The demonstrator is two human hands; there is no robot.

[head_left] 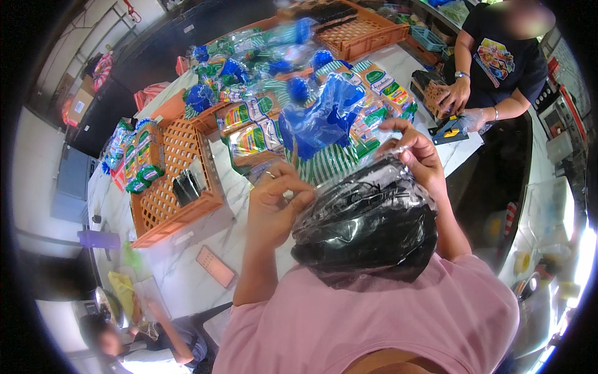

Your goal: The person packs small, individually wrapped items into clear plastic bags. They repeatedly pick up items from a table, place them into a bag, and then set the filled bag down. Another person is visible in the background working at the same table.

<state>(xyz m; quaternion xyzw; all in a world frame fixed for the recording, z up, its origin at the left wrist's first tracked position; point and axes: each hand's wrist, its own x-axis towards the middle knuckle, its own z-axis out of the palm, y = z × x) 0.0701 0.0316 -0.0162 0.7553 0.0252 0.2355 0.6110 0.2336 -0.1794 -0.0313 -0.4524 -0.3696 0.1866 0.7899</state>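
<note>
The left hand (280,196) pinches the left edge of a black bag (367,237) with a clear plastic upper part, and the right hand (423,159) grips the upper right edge between thumb and fingers. The bag sits between them, close to the chest. Even tension from both sides should keep the thin film flat; a one-sided tug could tear it. Just beyond lie bread packs (252,140) on the counter (180,277), near enough that elbows are best kept in. Farther left stands an orange crate (177,219).
</note>
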